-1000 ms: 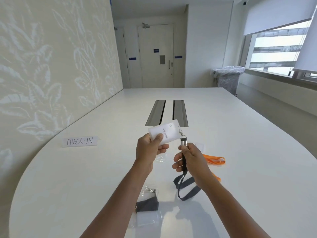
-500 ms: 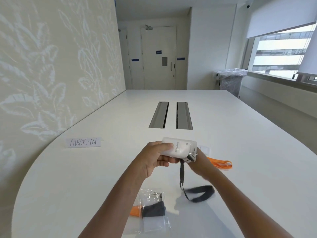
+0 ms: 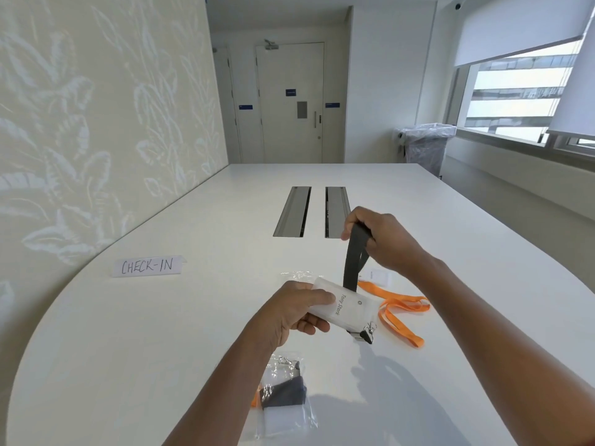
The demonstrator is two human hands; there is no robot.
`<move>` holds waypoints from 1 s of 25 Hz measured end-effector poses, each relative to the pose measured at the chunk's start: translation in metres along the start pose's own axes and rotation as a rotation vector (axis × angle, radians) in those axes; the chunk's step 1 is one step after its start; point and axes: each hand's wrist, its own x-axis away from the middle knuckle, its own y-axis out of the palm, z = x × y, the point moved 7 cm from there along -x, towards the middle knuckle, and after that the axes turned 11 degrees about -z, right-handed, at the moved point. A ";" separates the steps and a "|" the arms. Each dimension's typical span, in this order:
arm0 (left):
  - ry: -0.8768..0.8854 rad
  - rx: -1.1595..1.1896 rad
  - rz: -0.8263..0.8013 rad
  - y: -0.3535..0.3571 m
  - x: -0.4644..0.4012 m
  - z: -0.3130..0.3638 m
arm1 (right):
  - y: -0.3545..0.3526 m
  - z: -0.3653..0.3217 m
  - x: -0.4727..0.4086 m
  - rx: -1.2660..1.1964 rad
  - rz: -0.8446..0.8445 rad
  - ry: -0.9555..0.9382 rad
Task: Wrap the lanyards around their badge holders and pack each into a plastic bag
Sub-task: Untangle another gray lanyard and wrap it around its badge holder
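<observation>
Left hand (image 3: 297,312) is gripping the white badge holder (image 3: 343,309) mid-frame, just above the table (image 3: 161,333). Right hand (image 3: 380,239) is up higher, pinching the grey lanyard (image 3: 354,262) and pulling it taut off the holder's far edge. An orange lanyard (image 3: 399,312) lies loose to the right, and one packed plastic bag (image 3: 285,397) sits at bottom centre. CHECK-IN sign (image 3: 148,266) over on the left.

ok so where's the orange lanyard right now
In the head view the flat orange fabric lanyard lies loose on the white table, right of centre, just past the clear plastic badge holder held in the left hand.
</observation>
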 end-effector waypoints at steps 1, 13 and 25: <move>0.008 -0.002 0.028 -0.001 -0.001 0.000 | -0.004 -0.005 0.000 0.025 0.010 -0.009; 0.222 -0.042 0.652 -0.057 0.012 0.024 | -0.010 -0.097 0.036 0.364 0.054 -0.382; 0.419 -0.049 0.735 -0.074 0.027 0.068 | 0.095 -0.038 0.074 0.088 -0.099 -0.274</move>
